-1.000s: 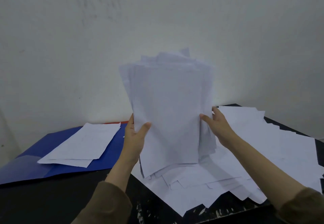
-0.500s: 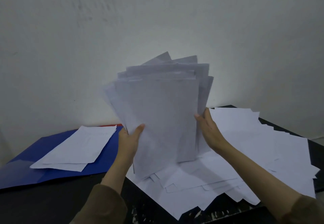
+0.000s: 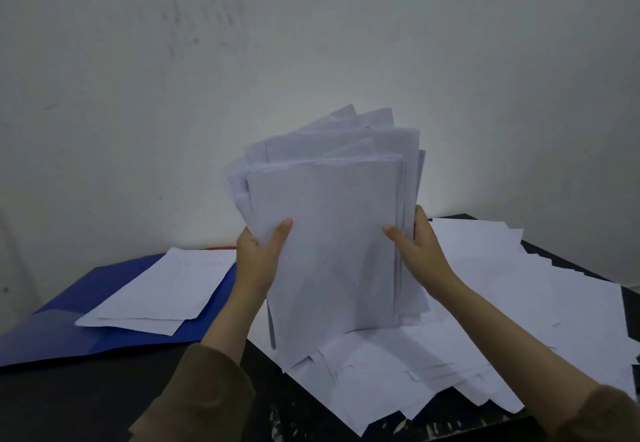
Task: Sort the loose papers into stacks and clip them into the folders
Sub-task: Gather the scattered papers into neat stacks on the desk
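An uneven sheaf of papers, light, limp and slippery, is gripped upright at both side edges by the left hand and right hand, beside the blue folder.

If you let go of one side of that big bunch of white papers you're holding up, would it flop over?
Probably yes. The upright bunch of white paper sheets is held at both edges, by the left hand and the right hand, so it likely needs both. Its top corners already fan out unevenly, so sheets would probably slide apart. Thin paper like this likely bends easily.
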